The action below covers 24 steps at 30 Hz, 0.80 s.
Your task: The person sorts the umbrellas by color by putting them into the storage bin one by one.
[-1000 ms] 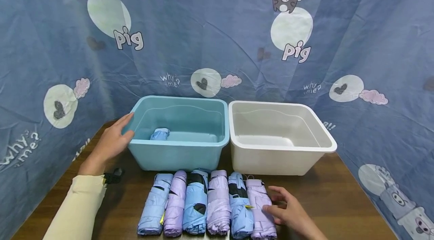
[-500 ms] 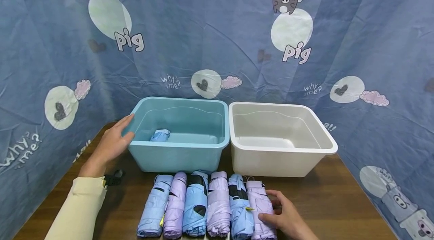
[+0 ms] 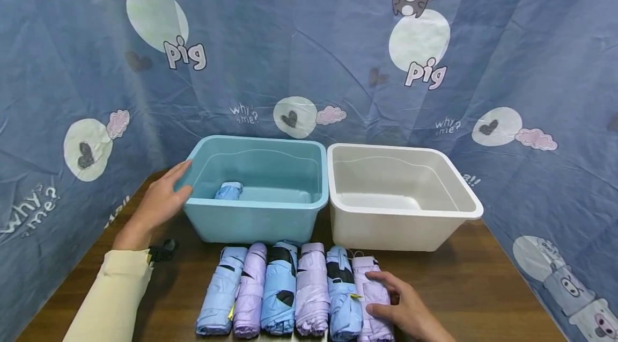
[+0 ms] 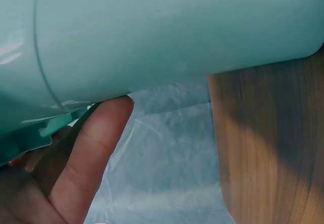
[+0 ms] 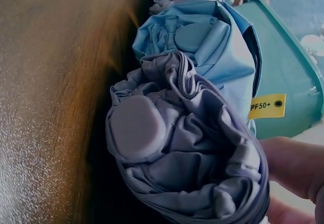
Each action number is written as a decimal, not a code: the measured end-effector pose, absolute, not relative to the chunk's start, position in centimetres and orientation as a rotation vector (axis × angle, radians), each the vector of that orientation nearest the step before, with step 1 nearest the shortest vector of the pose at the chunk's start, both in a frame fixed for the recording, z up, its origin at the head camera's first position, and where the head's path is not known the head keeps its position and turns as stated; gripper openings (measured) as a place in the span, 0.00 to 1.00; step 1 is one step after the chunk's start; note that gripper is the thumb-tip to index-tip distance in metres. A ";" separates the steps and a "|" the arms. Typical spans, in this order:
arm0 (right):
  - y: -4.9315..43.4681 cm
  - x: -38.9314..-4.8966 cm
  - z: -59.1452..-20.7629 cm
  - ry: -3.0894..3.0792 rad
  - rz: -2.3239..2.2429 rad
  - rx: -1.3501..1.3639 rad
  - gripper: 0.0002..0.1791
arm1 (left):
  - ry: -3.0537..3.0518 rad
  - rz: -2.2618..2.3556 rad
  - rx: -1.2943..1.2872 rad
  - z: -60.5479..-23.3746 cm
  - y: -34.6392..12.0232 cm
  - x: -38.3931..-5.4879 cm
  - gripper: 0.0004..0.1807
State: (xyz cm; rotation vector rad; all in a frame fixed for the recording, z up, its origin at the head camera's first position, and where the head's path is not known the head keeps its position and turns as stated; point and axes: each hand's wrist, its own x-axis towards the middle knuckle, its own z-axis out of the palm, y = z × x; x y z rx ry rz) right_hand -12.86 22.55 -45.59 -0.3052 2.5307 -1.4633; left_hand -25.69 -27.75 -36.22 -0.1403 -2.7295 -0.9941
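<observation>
Several folded umbrellas lie side by side at the front, blue and purple by turns. At the right end is a purple umbrella (image 3: pixel 372 291); beside it lies a blue umbrella (image 3: pixel 344 299) with a yellow tag (image 5: pixel 268 106). My right hand (image 3: pixel 405 304) is on the purple one, thumb and forefinger spread across its upper side, other fingers largely hidden. Its gathered end and pale handle face the right wrist view. With fairly straight fingers, my left hand (image 3: pixel 161 202) touches the left side of the teal bin (image 3: pixel 256 222); the thumb (image 4: pixel 96 153) shows against its wall.
A small blue folded umbrella (image 3: pixel 229 190) lies inside the teal bin. To its right stands a white bin (image 3: pixel 391 230), nearly touching. Both are on a brown wooden table (image 3: pixel 463 288), backed by a blue printed cloth (image 3: pixel 309 52).
My right hand has shifted slightly left, and its forefinger has come from the purple umbrella's right side onto its top. The left hand and the bins stay put.
</observation>
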 end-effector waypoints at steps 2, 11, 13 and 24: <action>22.6 -12.8 -45.6 2.529 -1.461 -0.311 0.33 | -2.734 -0.998 -0.139 -36.2 -27.7 -25.6 0.35; 22.9 -12.7 -45.8 2.471 -1.609 -0.316 0.33 | -2.728 -0.997 -0.153 -36.0 -27.6 -25.7 0.35; 23.1 -12.7 -45.8 2.461 -1.659 -0.319 0.32 | -2.732 -1.004 -0.150 -35.9 -27.6 -25.7 0.35; 24.1 -12.6 -43.7 2.309 -1.830 -0.223 0.35 | -2.748 -1.011 -0.134 -36.0 -27.7 -25.7 0.36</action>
